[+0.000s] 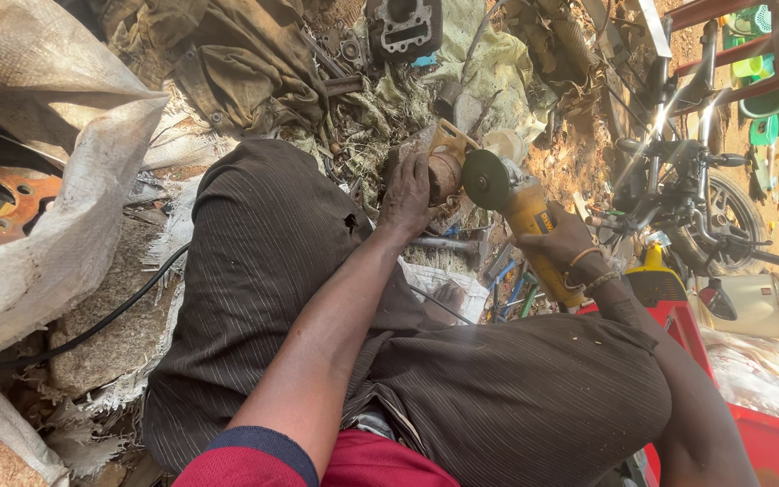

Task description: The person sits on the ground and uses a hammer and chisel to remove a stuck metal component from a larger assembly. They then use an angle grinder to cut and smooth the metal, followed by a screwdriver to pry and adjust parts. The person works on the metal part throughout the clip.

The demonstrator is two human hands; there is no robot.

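My left hand presses down on a rusty cylindrical metal part that rests on the cluttered ground beyond my knees. My right hand grips a yellow angle grinder, wrist bangles showing. The grinder's dark disc sits right beside the rusty part, touching or nearly touching its right side. Both my legs, in dark striped trousers, fill the middle of the view.
A black cable runs over a stone at left. White woven sacks and a rusty gasket lie left. An engine cylinder lies at top. A motorbike and a red crate stand right.
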